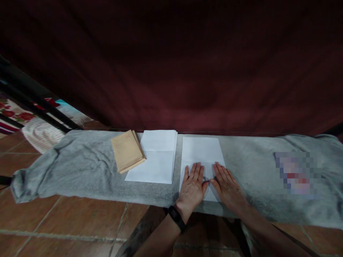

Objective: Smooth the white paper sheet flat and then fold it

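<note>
A single white sheet of paper (202, 151) lies on a grey cloth (80, 167) that covers a narrow bench. My left hand (192, 187) lies flat on the sheet's near part, fingers stretched out, a black band on the wrist. Beside it my right hand (227, 187) also presses flat on the sheet, fingers together and extended. The thumbs nearly meet in the middle. Neither hand holds anything.
A stack of white paper (157, 157) lies left of the sheet, with a pile of brown envelopes (127, 150) on its left corner. A dark red curtain (187, 64) hangs behind. Brown floor tiles (66, 221) lie below, and patterned fabric (40, 134) sits at the far left.
</note>
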`<move>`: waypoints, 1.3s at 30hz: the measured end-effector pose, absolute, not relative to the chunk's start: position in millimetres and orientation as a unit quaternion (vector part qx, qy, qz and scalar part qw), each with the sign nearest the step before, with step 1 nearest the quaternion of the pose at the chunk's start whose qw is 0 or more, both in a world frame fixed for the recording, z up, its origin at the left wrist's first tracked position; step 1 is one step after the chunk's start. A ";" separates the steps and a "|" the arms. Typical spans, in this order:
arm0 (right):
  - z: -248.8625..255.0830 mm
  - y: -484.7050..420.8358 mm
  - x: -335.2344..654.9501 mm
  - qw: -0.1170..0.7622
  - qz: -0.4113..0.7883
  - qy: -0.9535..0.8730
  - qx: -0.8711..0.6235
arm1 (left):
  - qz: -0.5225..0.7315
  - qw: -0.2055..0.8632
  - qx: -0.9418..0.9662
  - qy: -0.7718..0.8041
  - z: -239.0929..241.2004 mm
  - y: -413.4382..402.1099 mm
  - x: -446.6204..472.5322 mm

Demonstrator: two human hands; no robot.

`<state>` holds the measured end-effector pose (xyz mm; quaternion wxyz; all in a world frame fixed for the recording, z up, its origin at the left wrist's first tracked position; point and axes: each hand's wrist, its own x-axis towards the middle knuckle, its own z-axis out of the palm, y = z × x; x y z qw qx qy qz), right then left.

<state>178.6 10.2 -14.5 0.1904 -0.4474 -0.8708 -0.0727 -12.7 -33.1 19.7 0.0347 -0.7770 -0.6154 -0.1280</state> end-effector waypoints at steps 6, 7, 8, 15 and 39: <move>-21.8 17.7 189.1 0.205 -0.077 -0.849 -0.480 | -0.113 0.044 -0.778 -0.617 18.5 -33.0 -12.8; -22.3 19.5 190.0 0.209 -0.077 -0.842 -0.492 | -0.112 0.043 -0.778 -0.617 18.1 -32.8 -12.7; -22.0 21.1 190.1 0.213 -0.074 -0.835 -0.501 | -0.111 0.041 -0.778 -0.618 17.9 -32.6 -12.5; -7.3 6.1 165.9 0.218 0.022 -0.880 -0.422 | -0.091 0.033 -0.782 -0.615 22.1 -30.8 -11.9; -10.3 -2.8 167.4 0.204 -0.051 -0.870 -0.446 | -0.115 0.061 -0.758 -0.639 10.0 -38.8 -21.6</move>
